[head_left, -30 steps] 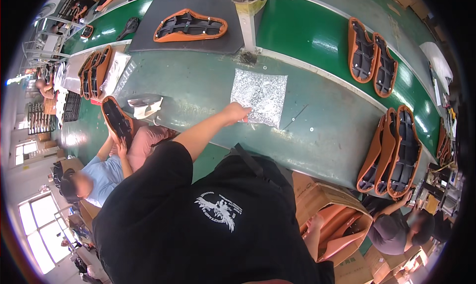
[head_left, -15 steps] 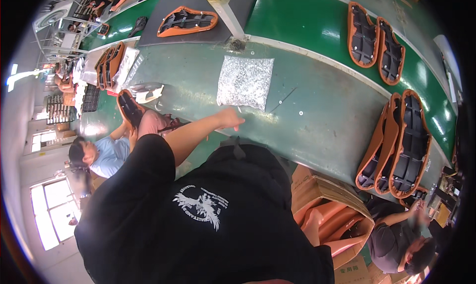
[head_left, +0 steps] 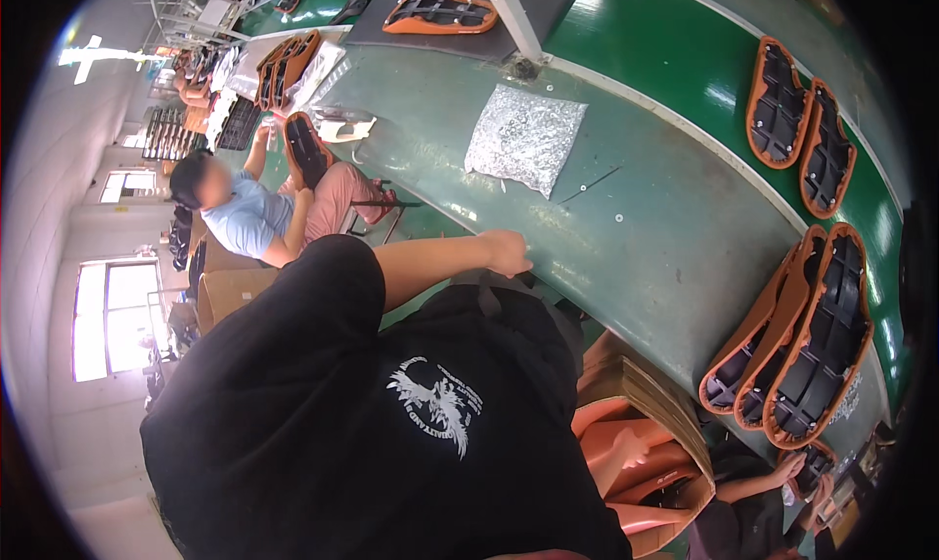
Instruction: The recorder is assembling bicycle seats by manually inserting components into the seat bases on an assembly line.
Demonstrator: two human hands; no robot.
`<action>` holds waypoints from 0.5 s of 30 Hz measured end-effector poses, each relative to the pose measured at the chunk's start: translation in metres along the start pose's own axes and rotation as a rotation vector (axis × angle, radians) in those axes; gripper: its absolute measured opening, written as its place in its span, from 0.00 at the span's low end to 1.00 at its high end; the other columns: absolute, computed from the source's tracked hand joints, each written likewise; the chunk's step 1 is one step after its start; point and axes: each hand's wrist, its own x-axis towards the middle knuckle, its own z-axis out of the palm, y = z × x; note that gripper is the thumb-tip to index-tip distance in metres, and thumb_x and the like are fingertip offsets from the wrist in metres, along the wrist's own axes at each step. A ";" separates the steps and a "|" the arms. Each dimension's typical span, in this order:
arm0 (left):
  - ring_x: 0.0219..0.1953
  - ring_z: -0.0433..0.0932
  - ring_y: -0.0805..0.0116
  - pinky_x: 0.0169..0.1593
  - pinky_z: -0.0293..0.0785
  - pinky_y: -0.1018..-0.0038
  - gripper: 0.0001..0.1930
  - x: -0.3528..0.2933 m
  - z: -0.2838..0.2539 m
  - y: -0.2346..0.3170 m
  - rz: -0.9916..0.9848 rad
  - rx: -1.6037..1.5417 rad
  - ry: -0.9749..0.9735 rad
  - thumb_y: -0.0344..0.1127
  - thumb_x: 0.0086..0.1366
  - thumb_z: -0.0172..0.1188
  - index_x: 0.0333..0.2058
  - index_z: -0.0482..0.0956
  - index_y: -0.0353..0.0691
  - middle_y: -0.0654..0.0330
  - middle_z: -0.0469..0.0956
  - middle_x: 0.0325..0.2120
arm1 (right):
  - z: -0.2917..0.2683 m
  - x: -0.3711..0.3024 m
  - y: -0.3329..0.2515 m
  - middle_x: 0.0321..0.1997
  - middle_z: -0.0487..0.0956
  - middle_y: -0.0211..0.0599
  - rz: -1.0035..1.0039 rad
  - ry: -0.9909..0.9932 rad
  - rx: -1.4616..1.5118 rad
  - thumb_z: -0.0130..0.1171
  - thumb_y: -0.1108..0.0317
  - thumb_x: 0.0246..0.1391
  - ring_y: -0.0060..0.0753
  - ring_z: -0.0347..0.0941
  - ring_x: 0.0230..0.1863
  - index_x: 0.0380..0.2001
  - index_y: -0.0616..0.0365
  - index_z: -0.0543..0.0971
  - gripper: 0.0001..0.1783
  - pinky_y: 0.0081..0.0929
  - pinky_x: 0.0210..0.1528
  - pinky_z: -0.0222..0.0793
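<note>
My left hand [head_left: 507, 254] is at the near edge of the green worktable, its fingers curled in, with no object showing in it. Beyond it on the tabletop lies a clear plastic bag [head_left: 528, 139] full of small shiny pieces. My right hand [head_left: 631, 449] reaches down over an open cardboard box [head_left: 657, 392] at my lower right, fingers partly spread. Smooth orange curved shells [head_left: 646, 431] fill this box. I cannot tell whether the right hand touches one of them.
Orange-rimmed panels with black ribbed backs [head_left: 820, 335] lean together at the table's right end. Two more [head_left: 778, 105] lie on the green belt, another [head_left: 440, 10] on a dark mat. A seated person [head_left: 259, 213] holds one at left; another person works at lower right [head_left: 758, 496].
My view has turned, so the table's contents sit further right. My left hand's fingers are more curled. The right hand stays over the box. The seated person has lifted one arm toward the table.
</note>
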 end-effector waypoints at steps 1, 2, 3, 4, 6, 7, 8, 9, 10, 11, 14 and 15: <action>0.41 0.84 0.50 0.51 0.78 0.56 0.23 -0.002 0.007 0.000 -0.011 -0.018 0.001 0.52 0.65 0.53 0.24 0.88 0.42 0.53 0.86 0.30 | -0.005 0.003 -0.003 0.49 0.79 0.48 -0.027 0.041 -0.030 0.71 0.61 0.46 0.50 0.79 0.45 0.55 0.62 0.72 0.33 0.49 0.46 0.79; 0.44 0.83 0.48 0.52 0.77 0.55 0.23 -0.004 0.014 -0.001 -0.008 0.016 0.048 0.52 0.65 0.54 0.30 0.88 0.39 0.50 0.86 0.34 | -0.005 0.018 -0.007 0.49 0.79 0.48 -0.048 0.042 -0.038 0.71 0.61 0.46 0.50 0.79 0.45 0.55 0.62 0.72 0.33 0.49 0.46 0.79; 0.47 0.83 0.45 0.54 0.77 0.54 0.23 -0.004 0.019 0.001 0.011 0.063 0.086 0.52 0.65 0.55 0.35 0.88 0.35 0.47 0.85 0.38 | -0.010 0.036 -0.005 0.55 0.76 0.52 -0.370 -0.134 0.346 0.72 0.62 0.45 0.53 0.75 0.53 0.56 0.63 0.72 0.35 0.48 0.53 0.76; 0.47 0.83 0.45 0.54 0.77 0.54 0.23 -0.005 0.022 0.002 0.011 0.058 0.076 0.52 0.65 0.55 0.35 0.88 0.35 0.47 0.85 0.38 | -0.014 0.048 -0.002 0.62 0.73 0.57 -0.688 -0.317 0.730 0.73 0.64 0.44 0.57 0.72 0.62 0.57 0.64 0.71 0.37 0.48 0.60 0.74; 0.51 0.81 0.43 0.55 0.76 0.52 0.25 -0.010 0.024 0.001 0.008 0.101 0.055 0.52 0.66 0.56 0.43 0.85 0.31 0.43 0.83 0.45 | -0.006 0.052 -0.007 0.64 0.71 0.55 -0.618 -0.256 0.512 0.74 0.65 0.45 0.56 0.69 0.65 0.59 0.63 0.70 0.38 0.46 0.62 0.72; 0.51 0.81 0.43 0.55 0.76 0.52 0.25 -0.012 0.026 -0.002 0.011 0.096 0.054 0.52 0.66 0.56 0.43 0.85 0.31 0.43 0.83 0.45 | 0.004 0.057 -0.012 0.67 0.70 0.53 -0.544 -0.185 0.307 0.74 0.65 0.46 0.55 0.67 0.68 0.61 0.61 0.70 0.39 0.45 0.63 0.71; 0.48 0.82 0.43 0.53 0.77 0.53 0.25 -0.011 0.027 -0.001 0.090 0.088 0.051 0.53 0.66 0.55 0.40 0.85 0.32 0.43 0.84 0.41 | 0.026 0.094 0.020 0.71 0.66 0.48 -0.466 -0.261 0.718 0.74 0.58 0.49 0.52 0.67 0.68 0.68 0.57 0.65 0.46 0.45 0.66 0.68; 0.45 0.82 0.42 0.51 0.77 0.54 0.26 -0.012 0.029 -0.004 0.110 0.116 0.070 0.54 0.67 0.54 0.36 0.86 0.32 0.43 0.84 0.37 | 0.037 0.090 0.020 0.71 0.66 0.48 -0.460 -0.264 0.737 0.74 0.58 0.49 0.52 0.67 0.68 0.68 0.57 0.65 0.46 0.45 0.66 0.68; 0.45 0.82 0.42 0.51 0.77 0.54 0.26 -0.015 0.032 -0.012 0.095 0.115 0.083 0.54 0.67 0.54 0.36 0.86 0.32 0.43 0.84 0.37 | 0.034 0.086 0.005 0.72 0.65 0.47 -0.511 -0.260 0.415 0.73 0.53 0.49 0.52 0.67 0.68 0.70 0.54 0.64 0.47 0.46 0.65 0.69; 0.45 0.82 0.42 0.51 0.77 0.53 0.26 -0.017 0.034 -0.021 0.095 0.122 0.095 0.54 0.66 0.54 0.36 0.86 0.32 0.43 0.84 0.37 | 0.024 0.083 -0.014 0.73 0.64 0.46 -0.555 -0.243 0.094 0.73 0.48 0.49 0.52 0.68 0.68 0.71 0.51 0.64 0.49 0.47 0.65 0.70; 0.45 0.82 0.42 0.51 0.78 0.53 0.26 -0.028 0.039 -0.050 0.044 0.106 0.117 0.54 0.66 0.55 0.35 0.86 0.33 0.43 0.84 0.37 | -0.023 0.037 -0.067 0.72 0.67 0.45 -0.336 -0.298 -0.005 0.67 0.39 0.52 0.55 0.68 0.68 0.68 0.46 0.70 0.44 0.48 0.64 0.70; 0.45 0.82 0.42 0.51 0.78 0.53 0.26 -0.031 0.039 -0.059 0.019 0.110 0.101 0.54 0.66 0.55 0.35 0.86 0.32 0.43 0.84 0.37 | -0.021 0.038 -0.067 0.72 0.69 0.44 -0.215 -0.321 0.027 0.64 0.38 0.54 0.55 0.67 0.68 0.68 0.46 0.71 0.43 0.50 0.66 0.67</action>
